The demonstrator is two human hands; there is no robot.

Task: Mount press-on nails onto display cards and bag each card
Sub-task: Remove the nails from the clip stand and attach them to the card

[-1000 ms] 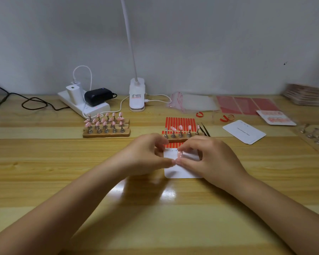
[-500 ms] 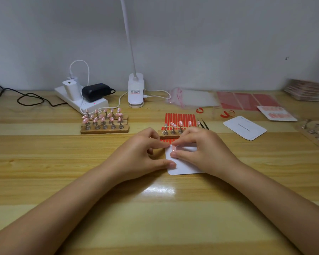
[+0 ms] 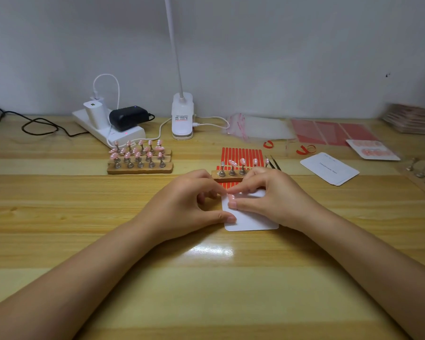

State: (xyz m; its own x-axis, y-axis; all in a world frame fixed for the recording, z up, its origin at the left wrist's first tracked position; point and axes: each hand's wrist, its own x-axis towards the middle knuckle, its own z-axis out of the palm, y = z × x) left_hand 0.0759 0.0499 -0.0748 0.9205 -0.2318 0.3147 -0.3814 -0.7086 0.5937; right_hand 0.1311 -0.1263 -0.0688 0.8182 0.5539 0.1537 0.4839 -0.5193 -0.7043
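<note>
Far left, a black cable [image 3: 35, 125] loops on the wooden table [image 3: 59, 192]. Next comes the white power strip [image 3: 108, 131] with a white charger [image 3: 96, 114] and a black adapter [image 3: 128, 117] plugged in. In front of it stands a wooden holder [image 3: 140, 165] loaded with pink press-on nails on metal stands. The white clip lamp [image 3: 182, 116] sits right of the strip, against the wall.

Your left hand [image 3: 182, 204] lies at table centre. Its fingers are curled; the thumb tip presses the left edge of the white display card [image 3: 250, 220], and the forefinger reaches toward the card's top left corner. Whether it pinches anything, you cannot tell from this view.

The card lies flat on the table, between both hands. A pink press-on nail [image 3: 231, 197] sits at its upper left corner.

Your right hand [image 3: 275, 200] covers the card's upper right part, fingers curled, thumb and forefinger closing at the nail.

Just behind the hands stands a second holder [image 3: 227, 174] with a few nails, on a red striped adhesive sheet [image 3: 242, 153]. Tweezers [image 3: 274, 163] lie beside it.

Further right: clear bags [image 3: 258, 127], red sheets [image 3: 329, 131], spare white cards [image 3: 329, 169], a card filled with nails [image 3: 372, 149], and a stack [image 3: 410, 117] at the far edge, blurred.
</note>
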